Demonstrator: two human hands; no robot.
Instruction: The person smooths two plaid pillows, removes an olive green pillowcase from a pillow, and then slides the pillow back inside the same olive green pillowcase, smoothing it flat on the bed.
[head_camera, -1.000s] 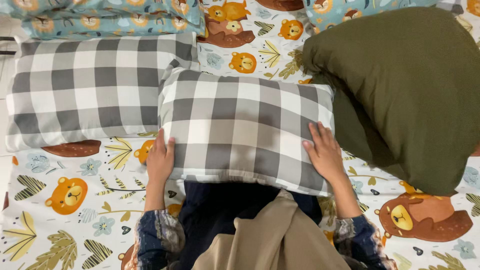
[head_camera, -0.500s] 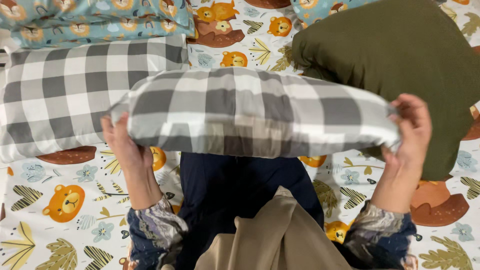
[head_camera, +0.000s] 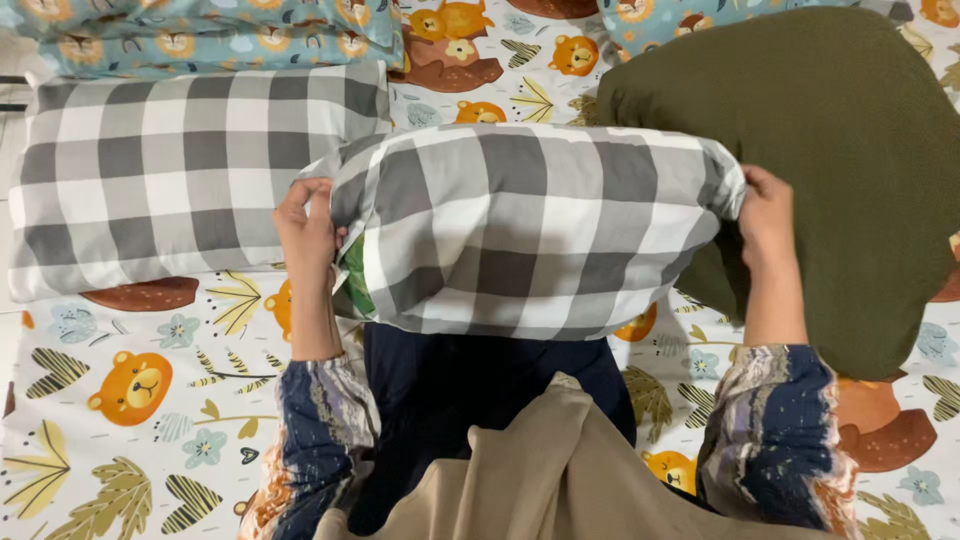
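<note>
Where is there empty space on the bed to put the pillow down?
Bare sheet shows at lower left, below the other checked pillow. A thin strip shows at lower right, under the green blanket. The top is crowded with pillows and blanket. Both hands grip the held pillow.

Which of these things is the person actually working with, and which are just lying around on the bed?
In use:
checked pillow, gripped at its ends by the left hand and right hand

Lying about:
second checked pillow
olive green cushion
blue bear-print pillow
bear-print sheet
</note>
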